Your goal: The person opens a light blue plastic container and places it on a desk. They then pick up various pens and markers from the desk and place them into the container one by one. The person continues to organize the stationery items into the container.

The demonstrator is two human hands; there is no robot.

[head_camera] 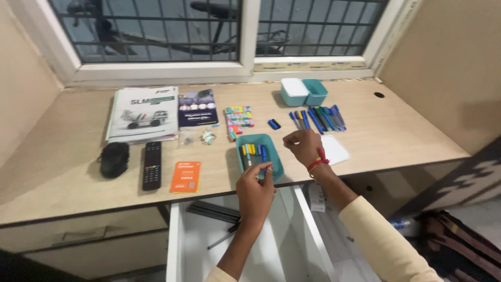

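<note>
Left hand [255,189] pinches teal tray [259,156], long axis toward window; right hand [303,147] loosely curled, empty

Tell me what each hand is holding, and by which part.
The left hand touches the teal tray's front edge; a firm hold cannot be told. The right hand is curled beside it; nothing visibly held.

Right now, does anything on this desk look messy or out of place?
Mostly tidy. The drawer under the desk hangs open, and the white lid lies loose beside the teal tray of markers, which overhangs the front edge slightly. Nothing looks spilled or broken.
</note>
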